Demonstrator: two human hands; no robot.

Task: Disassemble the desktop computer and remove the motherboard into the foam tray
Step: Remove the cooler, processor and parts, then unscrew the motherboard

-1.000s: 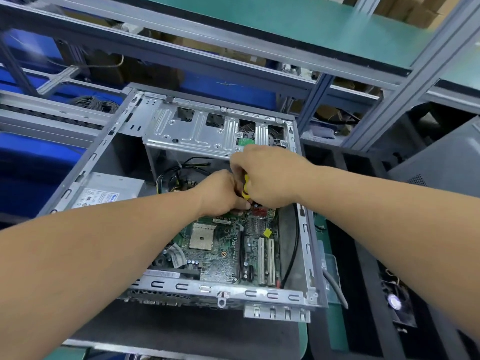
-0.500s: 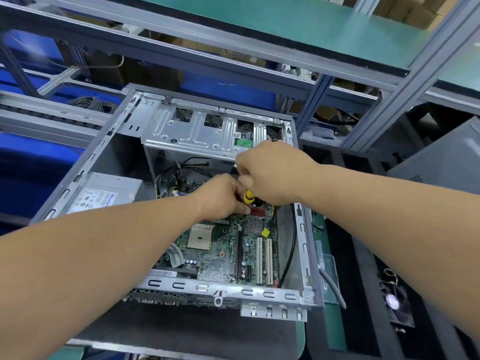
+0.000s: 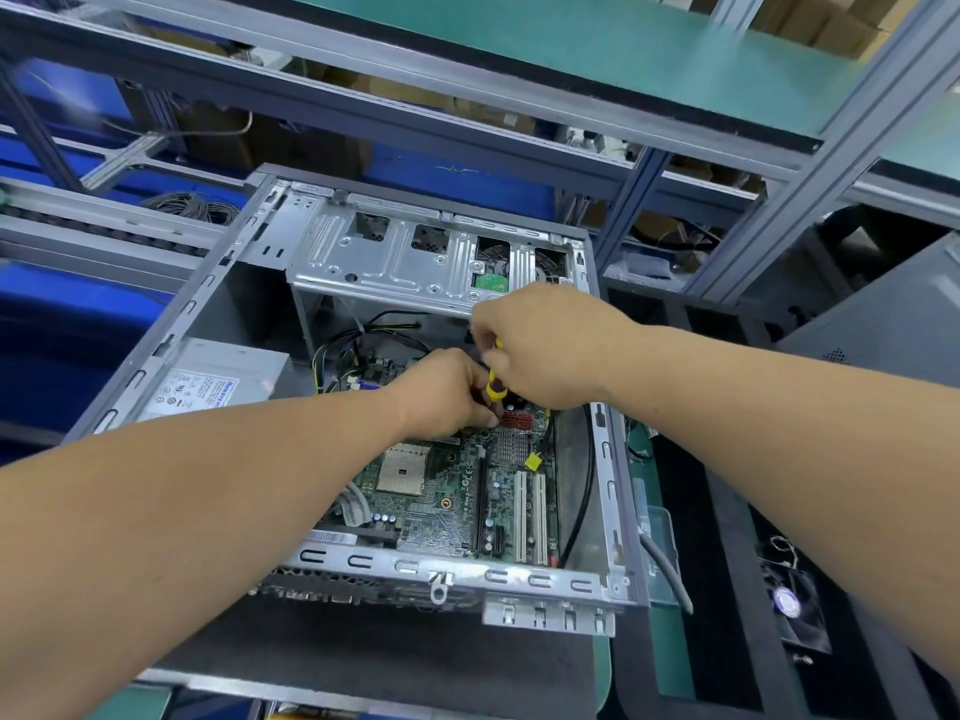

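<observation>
Both hands inside the case (image 3: 171, 324): right hand (image 3: 545, 345) has risen a bit w/ the yellow-handled screwdriver (image 3: 494, 379) gripped; left hand (image 3: 441, 394) stays curled at its tip, contents hidden. Motherboard (image 3: 457, 491) still in chassis, prob. screw work ongoing.

Screwdriver (image 3: 495, 383) tip and shaft behind both hands; power supply (image 3: 218, 379) label print illegible.

- One open computer case (image 3: 605, 459), centre.
- One motherboard (image 3: 447, 491) inside it.
- One power supply (image 3: 208, 384) at 9 o'clock.
- One yellow-handled screwdriver (image 3: 495, 379).
- Two hands: left hand (image 3: 441, 394), right hand (image 3: 545, 345).
- Two white expansion slots (image 3: 530, 517) at 5 o'clock.
</observation>
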